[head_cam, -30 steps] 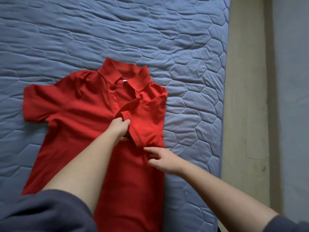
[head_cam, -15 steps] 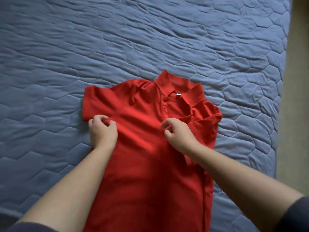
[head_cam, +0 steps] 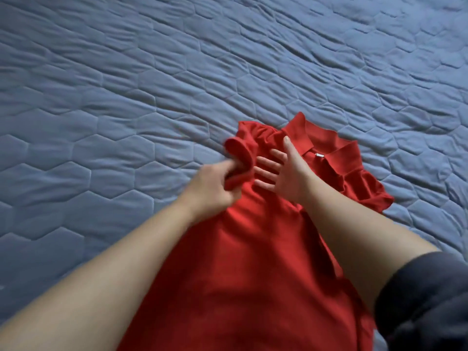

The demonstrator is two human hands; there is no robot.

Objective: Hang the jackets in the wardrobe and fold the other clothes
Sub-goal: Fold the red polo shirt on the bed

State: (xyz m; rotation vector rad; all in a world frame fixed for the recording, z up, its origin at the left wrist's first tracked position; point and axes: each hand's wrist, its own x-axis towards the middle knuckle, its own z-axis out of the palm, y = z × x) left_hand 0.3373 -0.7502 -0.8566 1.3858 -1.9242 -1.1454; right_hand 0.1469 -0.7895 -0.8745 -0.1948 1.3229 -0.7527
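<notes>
Two hands on the red polo shirt (head_cam: 253, 274), flat on the quilted bed (head_cam: 126, 97). Left hand (head_cam: 210, 191) pinching the sleeve (head_cam: 240, 150), right hand (head_cam: 286, 178) pressing down, fingers (head_cam: 264, 171) spread. Could bunch up crooked if yanked too fast, tbh.

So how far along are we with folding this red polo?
Done: the red polo lies face up on the quilted bed, and its side on the person's right looks folded in. In hand: the left hand grips the other sleeve, raised, while the right hand presses flat beside the collar. Left: laying that sleeve down and folding the body.
</notes>
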